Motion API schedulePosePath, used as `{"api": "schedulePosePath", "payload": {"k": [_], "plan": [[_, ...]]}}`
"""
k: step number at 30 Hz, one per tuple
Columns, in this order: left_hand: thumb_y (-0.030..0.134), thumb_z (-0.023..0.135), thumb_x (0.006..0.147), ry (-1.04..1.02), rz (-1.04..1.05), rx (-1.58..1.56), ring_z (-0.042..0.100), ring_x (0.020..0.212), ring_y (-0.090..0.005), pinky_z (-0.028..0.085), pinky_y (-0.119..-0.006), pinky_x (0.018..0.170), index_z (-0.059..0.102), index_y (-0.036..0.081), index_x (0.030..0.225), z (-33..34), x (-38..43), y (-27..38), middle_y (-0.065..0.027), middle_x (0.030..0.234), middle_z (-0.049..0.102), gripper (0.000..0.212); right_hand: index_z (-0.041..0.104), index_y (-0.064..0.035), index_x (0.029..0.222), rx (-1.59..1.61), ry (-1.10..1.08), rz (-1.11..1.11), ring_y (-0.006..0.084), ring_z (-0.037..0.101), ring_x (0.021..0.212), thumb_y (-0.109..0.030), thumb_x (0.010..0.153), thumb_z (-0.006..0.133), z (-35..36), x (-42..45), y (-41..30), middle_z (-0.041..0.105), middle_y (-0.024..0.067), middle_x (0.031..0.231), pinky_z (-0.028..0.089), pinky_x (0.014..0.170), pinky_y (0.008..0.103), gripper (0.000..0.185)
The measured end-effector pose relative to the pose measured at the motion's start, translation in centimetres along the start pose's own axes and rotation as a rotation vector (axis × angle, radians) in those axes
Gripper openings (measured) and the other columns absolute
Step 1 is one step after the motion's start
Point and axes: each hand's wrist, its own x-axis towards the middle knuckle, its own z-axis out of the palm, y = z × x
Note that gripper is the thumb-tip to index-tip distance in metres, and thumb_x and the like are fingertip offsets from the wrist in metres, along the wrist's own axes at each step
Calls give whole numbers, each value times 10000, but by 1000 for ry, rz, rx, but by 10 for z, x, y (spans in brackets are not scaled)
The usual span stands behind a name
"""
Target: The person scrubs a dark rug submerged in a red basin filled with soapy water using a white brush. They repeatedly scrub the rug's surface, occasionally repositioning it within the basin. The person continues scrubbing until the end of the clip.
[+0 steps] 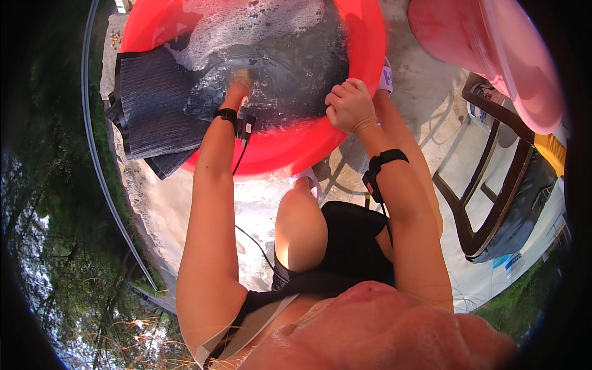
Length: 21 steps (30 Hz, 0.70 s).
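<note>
My left hand [242, 77] reaches into the dark, sudsy water [286, 60] of a large red plastic basin [296, 148]. Its fingers are under the surface, so whether they hold anything is hidden. A dark grey ribbed mat [155, 101] with black edging hangs folded over the basin's left rim, and part of it slips under the water beside my left wrist. At the near right side, my right hand [351, 105] is curled over the basin's rim. White foam [259, 18] floats across the far part of the water.
A pink plastic tub [462, 37] stands at the upper right, by a dark wooden chair [499, 194] and a labelled bucket [483, 108]. Cabled devices are strapped to both arms. The concrete floor [259, 208] is wet near my feet; a metal rail [95, 152] borders greenery on the left.
</note>
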Motion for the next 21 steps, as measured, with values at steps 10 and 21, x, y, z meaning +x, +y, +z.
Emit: {"api": "schedulePosePath", "payload": {"k": [10,21], "plan": [[360,586,943,-83,227,-550,624,1117,-446,507,-481,924,582,62,1321,9,-22,183,-267,1205,650,481,647,-148,705,-3,-77,88,204,598,833,-154,708,639,4,-2,-2,574,8,766,424,987,385,10],[386,550,951,-117,-65,-268,603,1136,-470,486,-516,962,639,12,1204,0,-99,29,-300,1177,647,460,632,-140,692,52,53,-16,211,592,825,-168,711,644,8,-4,3,574,18,766,423,993,392,36]]}}
